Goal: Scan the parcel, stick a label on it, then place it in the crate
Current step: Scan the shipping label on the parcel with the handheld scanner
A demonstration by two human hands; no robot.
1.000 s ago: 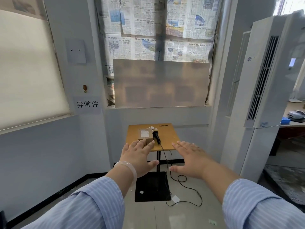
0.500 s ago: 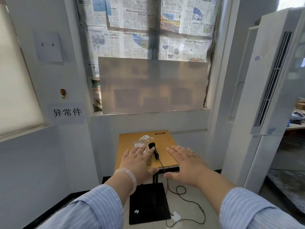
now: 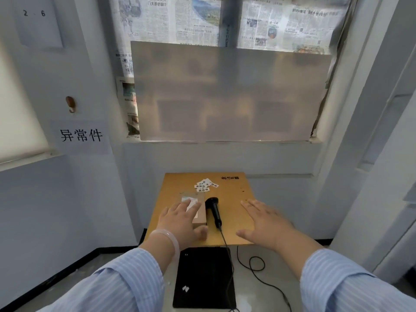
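Note:
A small brown cardboard parcel [image 3: 200, 214] with a white slip on top lies on the left part of a small wooden table [image 3: 234, 199]. My left hand [image 3: 182, 221] hovers over its near left side, fingers spread, holding nothing. A black handheld scanner [image 3: 213, 210] lies just right of the parcel, its cable running off the table's front edge. Several small white labels [image 3: 206, 185] are scattered at the back of the table. My right hand [image 3: 264, 219] is flat and spread over the table's right front part. No crate is in view.
The black table base [image 3: 203, 278] and the looped scanner cable [image 3: 256, 264] are on the floor in front. A wall with a newspaper-covered window [image 3: 225, 64] stands behind the table. A white cabinet unit [image 3: 382, 154] rises on the right.
The view has closed in on the table and tilted down. Both hands have reached forward over the tabletop, the left one arriving above the parcel.

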